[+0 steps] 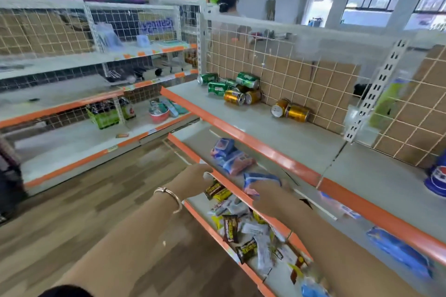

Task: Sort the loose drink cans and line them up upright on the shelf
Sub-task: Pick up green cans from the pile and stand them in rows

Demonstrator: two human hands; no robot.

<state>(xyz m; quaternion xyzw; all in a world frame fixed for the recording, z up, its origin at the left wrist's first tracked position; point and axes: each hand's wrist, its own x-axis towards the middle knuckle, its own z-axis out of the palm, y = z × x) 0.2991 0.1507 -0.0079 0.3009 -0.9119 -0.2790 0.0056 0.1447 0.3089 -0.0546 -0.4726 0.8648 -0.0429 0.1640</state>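
My left hand [196, 179] has a loose, empty grip, while my right hand [268, 194] is too blurred to tell. The green and gold metal drink cans [246, 80] lie toppled on the grey orange-edged shelf [277, 132], well ahead. I should gather one colour first, standing each upright.

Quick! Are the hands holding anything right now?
Left hand: open, holding nothing.
Right hand: too blurred, cannot tell.
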